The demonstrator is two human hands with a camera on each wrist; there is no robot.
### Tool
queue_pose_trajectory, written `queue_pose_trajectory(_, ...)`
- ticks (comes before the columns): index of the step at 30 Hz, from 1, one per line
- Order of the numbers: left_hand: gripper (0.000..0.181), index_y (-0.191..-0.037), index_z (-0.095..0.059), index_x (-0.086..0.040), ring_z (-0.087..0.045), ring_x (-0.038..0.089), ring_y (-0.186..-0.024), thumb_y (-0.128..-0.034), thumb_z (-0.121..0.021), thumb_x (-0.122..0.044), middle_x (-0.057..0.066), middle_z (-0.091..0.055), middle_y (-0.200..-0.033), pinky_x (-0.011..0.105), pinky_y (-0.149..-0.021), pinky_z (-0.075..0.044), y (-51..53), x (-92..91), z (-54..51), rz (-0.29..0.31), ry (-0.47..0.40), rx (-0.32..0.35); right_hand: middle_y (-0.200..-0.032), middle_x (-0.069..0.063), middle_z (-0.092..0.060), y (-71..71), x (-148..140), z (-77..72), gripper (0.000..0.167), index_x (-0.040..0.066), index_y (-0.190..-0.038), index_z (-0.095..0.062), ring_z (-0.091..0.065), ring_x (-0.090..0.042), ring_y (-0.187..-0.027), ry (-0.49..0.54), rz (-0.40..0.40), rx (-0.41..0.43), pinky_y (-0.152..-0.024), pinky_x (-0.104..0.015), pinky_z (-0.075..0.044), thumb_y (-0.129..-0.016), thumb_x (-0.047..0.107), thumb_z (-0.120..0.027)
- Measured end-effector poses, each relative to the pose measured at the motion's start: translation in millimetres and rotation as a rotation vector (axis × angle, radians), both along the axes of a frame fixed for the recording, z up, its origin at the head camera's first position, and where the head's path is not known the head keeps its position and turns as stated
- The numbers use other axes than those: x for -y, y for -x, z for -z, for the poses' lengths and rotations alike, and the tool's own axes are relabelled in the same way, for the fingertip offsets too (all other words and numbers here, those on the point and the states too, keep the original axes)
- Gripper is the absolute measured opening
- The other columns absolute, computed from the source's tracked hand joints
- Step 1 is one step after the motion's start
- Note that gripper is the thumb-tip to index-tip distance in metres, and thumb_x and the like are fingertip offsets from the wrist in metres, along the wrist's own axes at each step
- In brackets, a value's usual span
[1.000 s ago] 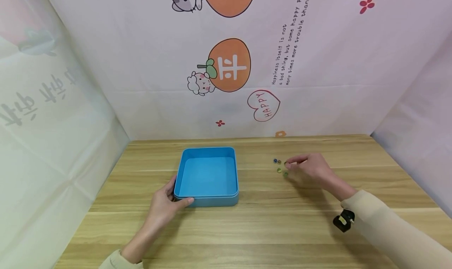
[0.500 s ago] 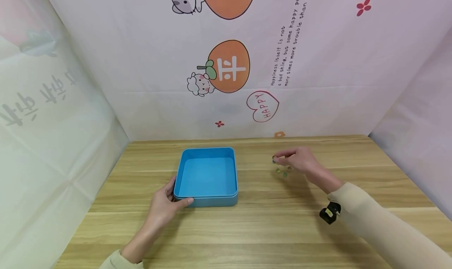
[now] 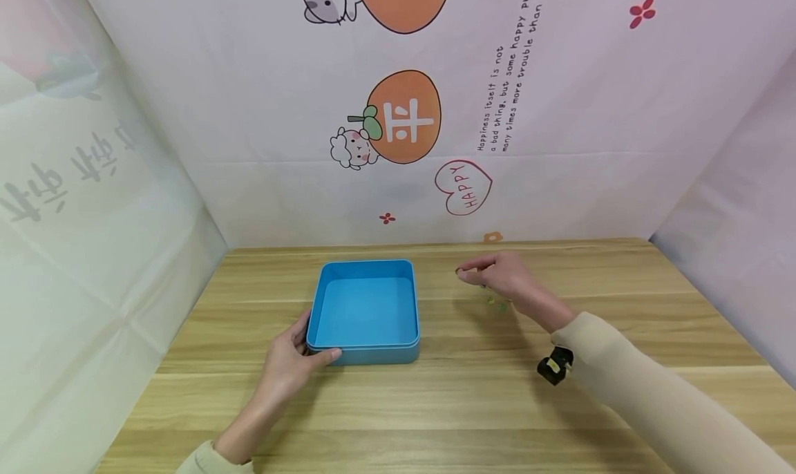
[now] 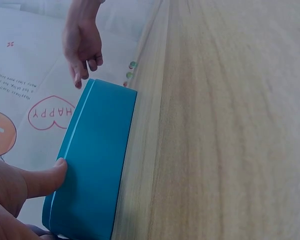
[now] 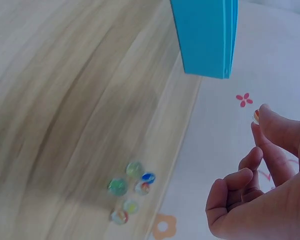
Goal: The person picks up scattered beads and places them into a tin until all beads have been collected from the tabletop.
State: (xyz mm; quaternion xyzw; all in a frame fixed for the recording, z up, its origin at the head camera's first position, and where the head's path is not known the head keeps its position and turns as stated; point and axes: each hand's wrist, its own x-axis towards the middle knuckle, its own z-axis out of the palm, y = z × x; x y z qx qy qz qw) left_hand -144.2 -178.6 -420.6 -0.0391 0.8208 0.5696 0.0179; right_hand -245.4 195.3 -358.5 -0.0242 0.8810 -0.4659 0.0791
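My left hand (image 3: 289,363) grips the near left corner of a square blue open-topped box (image 3: 379,355), its thumb on the front wall. No contents show inside the box. To the right of the box, my right hand (image 3: 506,279) pinches a clear marble (image 5: 256,117) with an orange-red streak between thumb and forefinger, raised over the table. Several glass marbles lie below and behind that hand, among them a green marble (image 5: 117,186) and a blue marble (image 5: 148,178). In the head view the hand partly covers this cluster.
The wooden table (image 3: 385,419) runs back to a printed white cloth (image 3: 280,197) standing as a wall behind it. Pale cloth walls (image 3: 124,253) also close off the left and right sides. A small black device (image 3: 555,365) hangs at the right wrist.
My right hand has left the marble cluster and moved left and slightly away, toward the box, with a marble pinched. The left hand and the box have stayed in place.
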Motion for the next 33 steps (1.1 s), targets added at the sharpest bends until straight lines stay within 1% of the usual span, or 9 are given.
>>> queue_pose_trajectory(5,0.098,-0.164,-0.027,0.004,-0.031,0.039,-0.152,-0.0886,-0.088,-0.01,0.026,-0.028,-0.167,0.049,-0.119,-0.035,-0.1,0.2,0.4,-0.001,0.0,0.001,-0.143,-0.018,-0.062,3.9,14,-2.9,0.027,0.007,-0.119,-0.081,-0.053,-0.034,-0.124,-0.007,-0.017,-0.019,-0.101,-0.051,-0.047,-0.099,0.025,-0.077)
queue_pose_trajectory(9,0.098,-0.164,-0.027,0.004,-0.032,0.039,-0.152,-0.0883,-0.088,-0.009,0.026,-0.029,-0.167,0.048,-0.119,-0.036,0.2,0.3,0.8,0.001,-0.004,-0.003,-0.143,-0.017,-0.061,5.8,24,-5.3,0.025,0.009,-0.118,-0.082,-0.053,-0.034,-0.127,-0.001,-0.034,-0.024,-0.11,-0.058,-0.044,-0.099,0.024,-0.077)
queue_pose_trajectory(14,0.098,-0.164,-0.028,0.004,-0.032,0.039,-0.151,-0.088,-0.088,-0.008,0.026,-0.029,-0.167,0.049,-0.118,-0.036,-0.2,0.3,0.8,0.0,-0.017,-0.001,-0.143,-0.015,-0.063,8.2,36,-7.6,0.024,0.01,-0.118,-0.082,-0.053,-0.034,-0.129,0.022,-0.038,-0.009,-0.113,-0.059,-0.043,-0.099,0.024,-0.077)
queue_pose_trajectory(17,0.097,-0.164,-0.028,0.004,-0.032,0.039,-0.151,-0.0881,-0.088,-0.008,0.026,-0.029,-0.167,0.049,-0.119,-0.036,-0.1,0.2,0.9,0.0,-0.015,-0.004,-0.139,-0.013,-0.066,9.0,44,-9.7,0.024,0.011,-0.118,-0.082,-0.054,-0.034,-0.13,0.033,-0.04,0.002,-0.114,-0.06,-0.042,-0.099,0.024,-0.077)
queue_pose_trajectory(23,0.096,-0.163,-0.028,0.005,-0.032,0.039,-0.151,-0.0886,-0.087,-0.008,0.026,-0.029,-0.167,0.048,-0.119,-0.036,0.4,-0.5,0.2,0.001,0.003,-0.009,-0.131,-0.012,-0.071,10.5,60,-12.6,0.024,0.009,-0.117,-0.082,-0.061,-0.033,-0.121,0.043,-0.051,-0.007,-0.11,-0.058,-0.046,-0.098,0.023,-0.078)
queue_pose_trajectory(29,0.097,-0.163,-0.028,0.004,-0.032,0.039,-0.151,-0.0883,-0.088,-0.009,0.026,-0.03,-0.167,0.049,-0.119,-0.036,0.3,-0.7,-0.4,-0.003,0.008,-0.004,-0.131,-0.011,-0.07,12.0,75,-13.8,0.021,0.011,-0.115,-0.083,-0.06,-0.033,-0.12,0.066,-0.049,0.004,-0.11,-0.058,-0.046,-0.098,0.022,-0.079)
queue_pose_trajectory(33,0.097,-0.163,-0.028,0.005,-0.032,0.039,-0.152,-0.0883,-0.088,-0.009,0.026,-0.029,-0.167,0.049,-0.119,-0.035,0.0,-0.4,-0.5,-0.004,0.008,-0.002,-0.125,-0.009,-0.072,13.4,85,-14.0,0.02,0.011,-0.113,-0.084,-0.06,-0.031,-0.116,0.059,-0.057,-0.009,-0.101,-0.051,-0.05,-0.097,0.022,-0.081)
